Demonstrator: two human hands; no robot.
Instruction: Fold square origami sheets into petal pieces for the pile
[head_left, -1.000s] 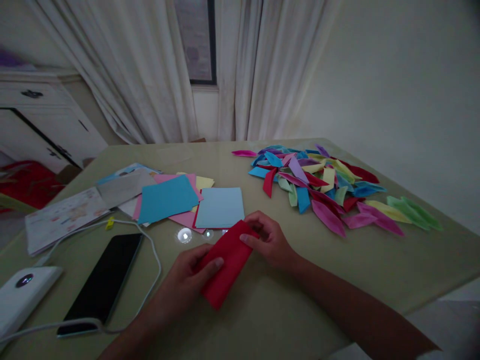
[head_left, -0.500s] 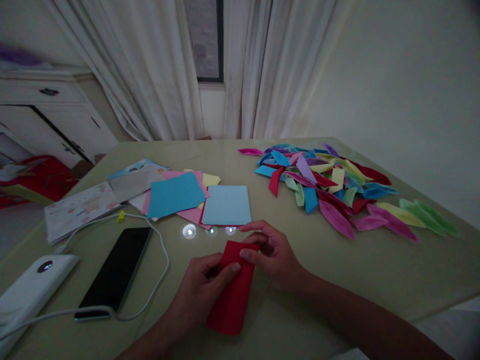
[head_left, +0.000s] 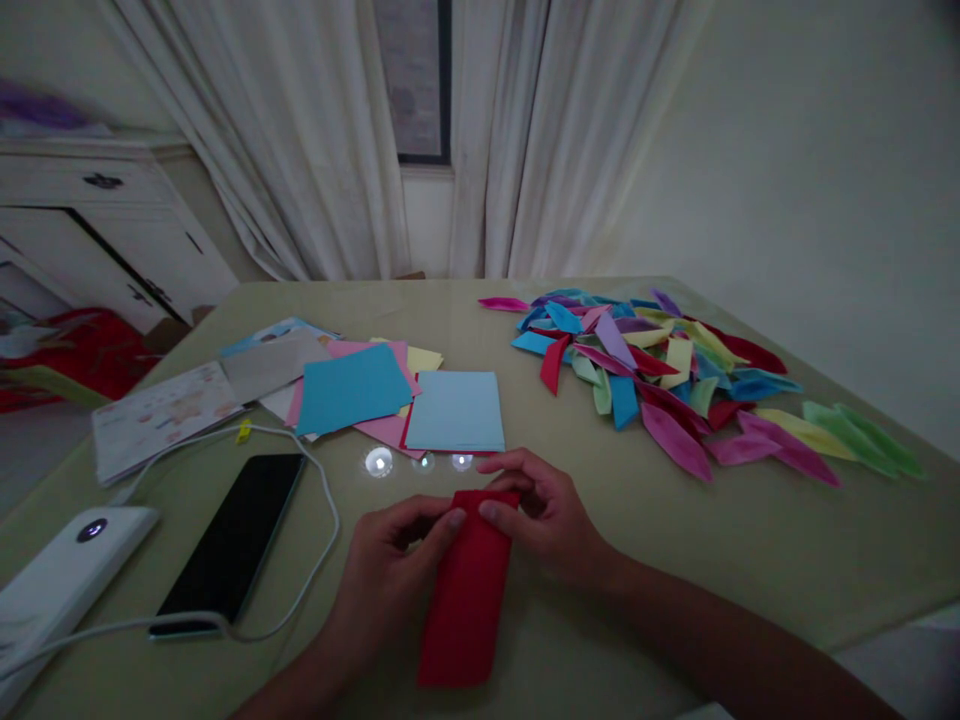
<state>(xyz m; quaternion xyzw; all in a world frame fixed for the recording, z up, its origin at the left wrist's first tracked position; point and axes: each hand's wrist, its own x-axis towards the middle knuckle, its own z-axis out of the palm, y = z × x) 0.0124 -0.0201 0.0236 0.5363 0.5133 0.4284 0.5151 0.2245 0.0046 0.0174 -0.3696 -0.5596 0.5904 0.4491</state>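
Note:
A folded red sheet of paper (head_left: 466,600) stretches toward me as a long narrow strip between my hands. My left hand (head_left: 397,555) pinches its upper left corner, thumb on top and fingers beneath. At the upper right corner my right hand (head_left: 551,515) grips it the same way, thumb pressed on the paper and index finger reaching past the far edge. Just beyond my hands lies a stack of light blue square paper (head_left: 456,412) with a red edge showing under it.
To the right spreads a pile of folded colored paper pieces (head_left: 622,345). Several loose sheets, a teal one (head_left: 360,388) on top, lie at left. Nearer are a black phone (head_left: 232,540), a white power bank (head_left: 71,580) and a white cable (head_left: 330,490). Curtains hang behind the table.
My left hand has slid up the red paper to its top left corner. The paper has shifted slightly toward me and lies straighter. My right hand keeps its pinch.

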